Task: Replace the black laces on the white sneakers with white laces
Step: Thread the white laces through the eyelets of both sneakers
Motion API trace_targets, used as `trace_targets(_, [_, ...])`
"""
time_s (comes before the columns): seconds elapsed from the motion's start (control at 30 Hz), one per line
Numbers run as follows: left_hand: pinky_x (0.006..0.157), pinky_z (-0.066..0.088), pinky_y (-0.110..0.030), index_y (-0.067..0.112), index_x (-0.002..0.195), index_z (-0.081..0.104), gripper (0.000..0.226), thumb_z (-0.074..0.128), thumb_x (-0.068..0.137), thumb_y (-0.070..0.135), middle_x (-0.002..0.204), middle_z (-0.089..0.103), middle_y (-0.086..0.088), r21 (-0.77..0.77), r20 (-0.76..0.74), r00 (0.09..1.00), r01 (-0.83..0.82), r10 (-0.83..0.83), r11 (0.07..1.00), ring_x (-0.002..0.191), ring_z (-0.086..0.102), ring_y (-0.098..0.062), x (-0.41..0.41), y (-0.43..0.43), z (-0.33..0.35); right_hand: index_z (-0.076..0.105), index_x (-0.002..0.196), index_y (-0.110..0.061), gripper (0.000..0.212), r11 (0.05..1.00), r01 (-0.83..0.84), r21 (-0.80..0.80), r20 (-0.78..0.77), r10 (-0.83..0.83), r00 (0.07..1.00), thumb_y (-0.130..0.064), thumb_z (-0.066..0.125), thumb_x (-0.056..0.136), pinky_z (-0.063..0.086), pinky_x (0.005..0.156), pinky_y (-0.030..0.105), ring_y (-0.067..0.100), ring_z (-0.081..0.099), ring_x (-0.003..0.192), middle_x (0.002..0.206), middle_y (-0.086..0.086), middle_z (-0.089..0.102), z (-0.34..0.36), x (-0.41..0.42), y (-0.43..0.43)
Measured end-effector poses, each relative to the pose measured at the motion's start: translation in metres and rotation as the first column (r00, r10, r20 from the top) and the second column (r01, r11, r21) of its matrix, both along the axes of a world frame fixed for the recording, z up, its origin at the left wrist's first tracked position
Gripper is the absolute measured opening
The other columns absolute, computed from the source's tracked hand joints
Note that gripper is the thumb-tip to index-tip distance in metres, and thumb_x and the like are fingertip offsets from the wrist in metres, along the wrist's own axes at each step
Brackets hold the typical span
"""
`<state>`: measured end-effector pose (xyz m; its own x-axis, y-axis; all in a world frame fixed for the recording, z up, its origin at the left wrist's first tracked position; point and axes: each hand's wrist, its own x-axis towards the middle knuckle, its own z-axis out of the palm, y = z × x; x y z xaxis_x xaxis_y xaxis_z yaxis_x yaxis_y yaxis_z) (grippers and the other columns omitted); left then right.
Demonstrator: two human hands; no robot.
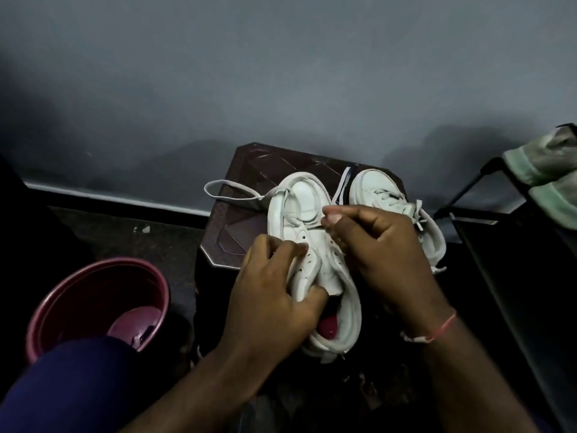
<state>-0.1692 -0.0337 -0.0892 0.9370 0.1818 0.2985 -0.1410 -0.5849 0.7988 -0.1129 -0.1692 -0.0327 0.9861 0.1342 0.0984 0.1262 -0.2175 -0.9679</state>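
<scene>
— Where is the shoe?
— The near sneaker (304, 198) lies in the middle of the small dark tabletop (249, 164). Its toe points at the wall (281, 73).
— Who holds it?
— Both hands. The left hand (268, 295) has its grip round the side flap with the little holes. The fingers curl over the flap and the thumb tucks in below.
— And the other hand?
— The right hand (381, 245) has a narrow grip. Thumb and finger pinch the white lace (228, 190) just above the shoe. One thin end runs up from that pinch, between the two shoes. The rest makes a long loop that hangs off the tabletop's left edge.
— Two shoes?
— Yes. The other sneaker (377, 189) sits just beside the first one, on its right. It has white laces in it.
— What is on the wrist?
— A pink thread band (443, 326), on the right wrist.
— What else is around?
— A pink bucket (93, 295) stands on the floor to the left, with a scoop (134, 323) inside. A black rack (499, 245) stands on the right, with a pale green cloth (549, 170) on top.
</scene>
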Motion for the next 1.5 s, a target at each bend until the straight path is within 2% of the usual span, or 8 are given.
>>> trace_targets(0.23, [0.064,0.054,-0.036,0.017,0.111,0.068,0.051,0.062,0.065,0.039,0.103,0.052,0.004,0.013,0.104,0.995,-0.006,0.004,1.0,0.088,0.059,-0.016,-0.01,0.001,-0.01,0.07,0.096,-0.006,0.014,0.972,0.09,0.217,-0.084,-0.073,0.994,0.002,0.066,0.086,0.054,0.064,0.023,0.017,0.062,0.069,0.087,0.023,0.07,-0.002,0.0,0.004])
trace_targets(0.57, [0.07,0.054,-0.038,0.019,0.118,0.06,0.057,0.058,0.065,0.041,0.106,0.049,0.002,0.039,0.153,0.988,0.011,-0.017,0.999,0.094,0.057,-0.018,-0.012,0.001,-0.013,0.055,0.1,-0.012,0.019,0.868,0.245,0.433,0.036,-0.288,0.957,0.003,0.06,0.09,0.056,0.073,0.03,0.021,0.068,0.073,0.084,0.007,0.074,0.007,0.0,-0.002])
trace_targets(0.73, [0.072,0.054,-0.037,0.014,0.125,0.062,0.065,0.056,0.066,0.041,0.107,0.049,0.001,0.029,0.152,0.988,0.031,-0.035,0.999,0.094,0.056,-0.018,-0.009,0.001,-0.012,0.06,0.09,-0.015,0.02,0.916,0.22,0.336,0.043,-0.248,0.968,0.005,0.063,0.087,0.054,0.068,0.03,0.022,0.067,0.074,0.083,0.012,0.071,-0.003,0.004,-0.002])
trace_targets(0.87, [0.071,0.053,-0.037,0.011,0.126,0.061,0.066,0.056,0.066,0.039,0.107,0.048,0.001,0.021,0.167,0.985,0.05,-0.053,0.999,0.093,0.057,-0.018,-0.007,0.002,-0.014,0.068,0.089,-0.02,0.027,0.974,0.167,-0.155,0.286,-0.117,0.951,0.005,0.061,0.087,0.054,0.078,0.024,0.006,0.068,0.083,0.086,-0.005,0.073,-0.012,0.001,-0.006])
trace_targets(1.0, [0.074,0.053,-0.036,0.011,0.124,0.062,0.064,0.056,0.065,0.038,0.107,0.047,0.002,0.026,0.181,0.982,0.053,-0.056,0.998,0.095,0.056,-0.017,-0.006,0.002,-0.016,0.075,0.089,-0.015,0.022,0.929,0.177,-0.325,0.39,-0.038,0.92,0.003,0.066,0.083,0.052,0.076,0.015,-0.001,0.068,0.081,0.085,-0.011,0.073,-0.014,0.001,-0.008])
trace_targets(1.2, [0.075,0.053,-0.034,0.013,0.12,0.062,0.063,0.059,0.062,0.038,0.108,0.046,0.003,0.068,0.206,0.976,0.051,-0.064,0.996,0.098,0.055,-0.017,-0.009,0.002,-0.022,0.07,0.081,-0.016,0.024,0.985,0.147,0.093,0.143,-0.16,0.977,0.008,0.069,0.08,0.055,0.073,0.023,0.012,0.069,0.077,0.082,0.005,0.074,-0.011,0.003,-0.002])
trace_targets(1.33, [0.075,0.051,-0.031,0.015,0.115,0.061,0.059,0.06,0.061,0.037,0.108,0.045,0.004,0.064,0.227,0.973,0.038,-0.052,0.997,0.096,0.055,-0.016,-0.009,0.002,-0.023,0.069,0.079,-0.014,0.026,0.892,0.154,0.425,-0.102,-0.121,0.987,0.012,0.067,0.08,0.055,0.065,0.026,0.019,0.066,0.067,0.078,0.012,0.07,-0.01,0.006,-0.005])
trace_targets(1.5, [0.077,0.051,-0.031,0.015,0.115,0.061,0.059,0.06,0.061,0.037,0.108,0.046,0.003,0.048,0.234,0.971,0.037,-0.047,0.998,0.097,0.056,-0.017,-0.007,0.001,-0.023,0.069,0.079,-0.013,0.024,0.902,0.155,0.404,-0.102,-0.124,0.987,0.011,0.066,0.081,0.055,0.068,0.029,0.021,0.065,0.064,0.079,0.013,0.071,-0.008,0.007,-0.006])
